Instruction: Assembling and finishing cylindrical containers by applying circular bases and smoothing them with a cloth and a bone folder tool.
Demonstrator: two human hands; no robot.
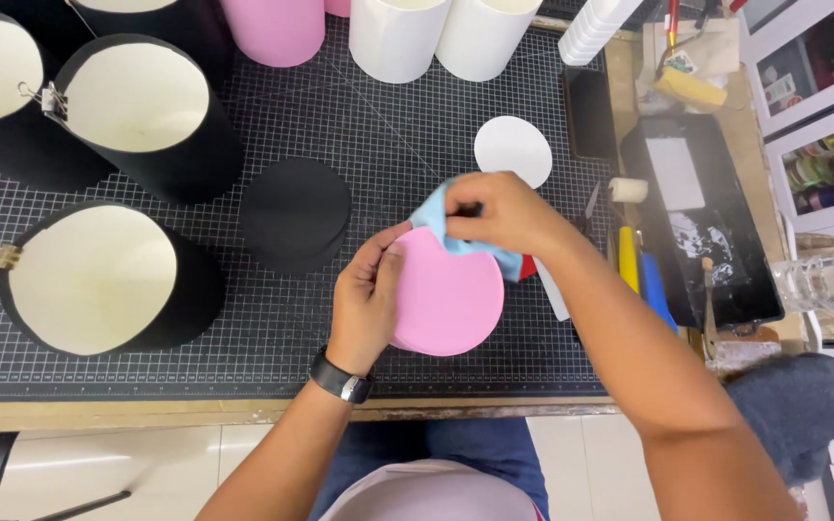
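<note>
Both hands' fingers (pixel 371 253) closed: pink cylinder (pixel 446 294), blue cloth (pixel 436 217).

round box (pixel 446 309) on cutting mat (pixel 340 145), disc stack (pixel 294 214) left, cylinders (pixel 108 280) further left

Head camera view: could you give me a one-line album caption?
Left hand steadies a round pink box while right hand presses a light blue cloth on it.

The right hand (pixel 506 212) hides part of the blue cloth (pixel 456 232); the pink cylinder's (pixel 448 301) sides stay unseen.
</note>
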